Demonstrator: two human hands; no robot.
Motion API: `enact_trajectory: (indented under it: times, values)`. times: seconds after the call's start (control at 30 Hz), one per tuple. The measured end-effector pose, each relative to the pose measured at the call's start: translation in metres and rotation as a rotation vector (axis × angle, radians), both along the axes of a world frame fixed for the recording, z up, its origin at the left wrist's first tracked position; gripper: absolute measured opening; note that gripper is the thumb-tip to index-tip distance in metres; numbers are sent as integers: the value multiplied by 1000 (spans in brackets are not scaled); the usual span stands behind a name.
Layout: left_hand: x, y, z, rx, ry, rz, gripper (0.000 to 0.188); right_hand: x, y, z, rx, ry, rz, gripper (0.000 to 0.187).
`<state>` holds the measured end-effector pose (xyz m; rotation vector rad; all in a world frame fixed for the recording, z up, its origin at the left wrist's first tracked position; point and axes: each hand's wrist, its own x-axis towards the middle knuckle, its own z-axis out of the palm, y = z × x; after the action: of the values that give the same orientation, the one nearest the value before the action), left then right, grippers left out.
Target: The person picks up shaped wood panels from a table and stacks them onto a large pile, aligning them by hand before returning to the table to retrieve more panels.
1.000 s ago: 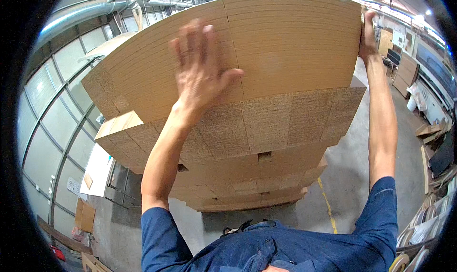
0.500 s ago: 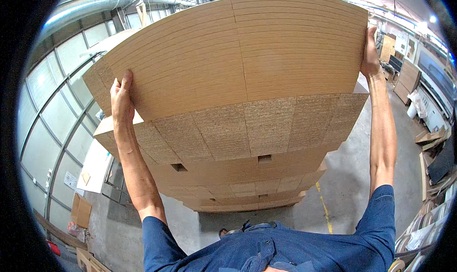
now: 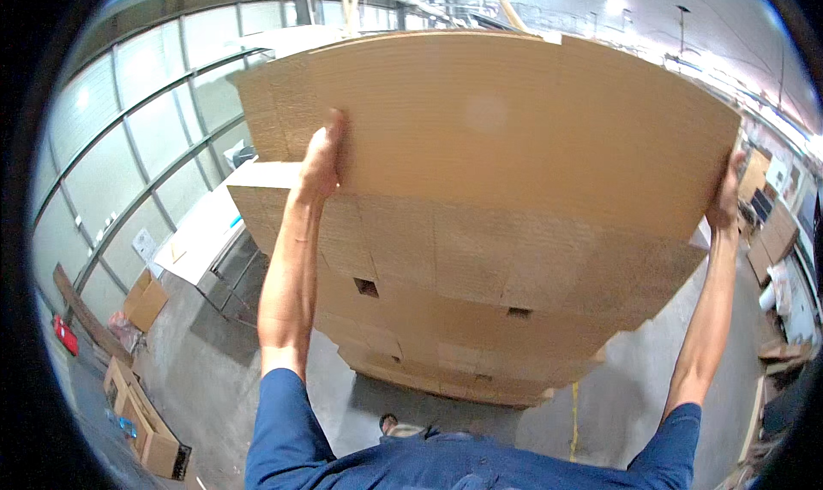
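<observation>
A tall pile of wooden boards fills the middle, their edges facing me. Its top part is a smooth light-brown stack of boards (image 3: 514, 121); beneath it lie rougher particleboard layers (image 3: 514, 258) and a lower tier with dark square openings (image 3: 366, 288). My left hand (image 3: 321, 160) grips the top stack near its left end, thumb on the front face and fingers mostly hidden. At the right end, my right hand (image 3: 725, 198) presses against the stack's side, with its fingers partly out of sight behind the corner. Motion blurs the stack's fine edge lines.
On the left, a white table (image 3: 197, 233) stands before a panelled wall (image 3: 86, 147). Cardboard boxes (image 3: 144, 300) and a red object (image 3: 64, 334) rest on the floor nearby. A yellow line (image 3: 574, 417) marks the floor at right; panels (image 3: 771, 241) lean farther off.
My view has swung left, so the pile, both hands and forearms appear farther right and lower. Both hands stay at the ends of the top stack.
</observation>
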<state>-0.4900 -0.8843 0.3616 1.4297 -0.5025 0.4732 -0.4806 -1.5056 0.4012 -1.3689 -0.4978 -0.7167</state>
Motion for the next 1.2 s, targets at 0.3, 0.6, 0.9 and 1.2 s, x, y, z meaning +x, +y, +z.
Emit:
enact_trajectory:
  times: [0.3, 0.6, 0.9, 1.2]
  values:
    - [-28, -24, -13, 26, -11, 1, 95, -10, -69, -61, -18, -276, -525, 75]
    - [-112, 69, -85, 28, -15, 163, 40, -108, 81, -241, 159, 31, -738, 54]
    - [-173, 146, -253, -79, 434, 187, 31, -92, 342, -438, 178, 868, -413, 35]
    - [-236, 267, -320, -7, 653, 462, 33, -109, 598, -390, -950, 524, 471, 46]
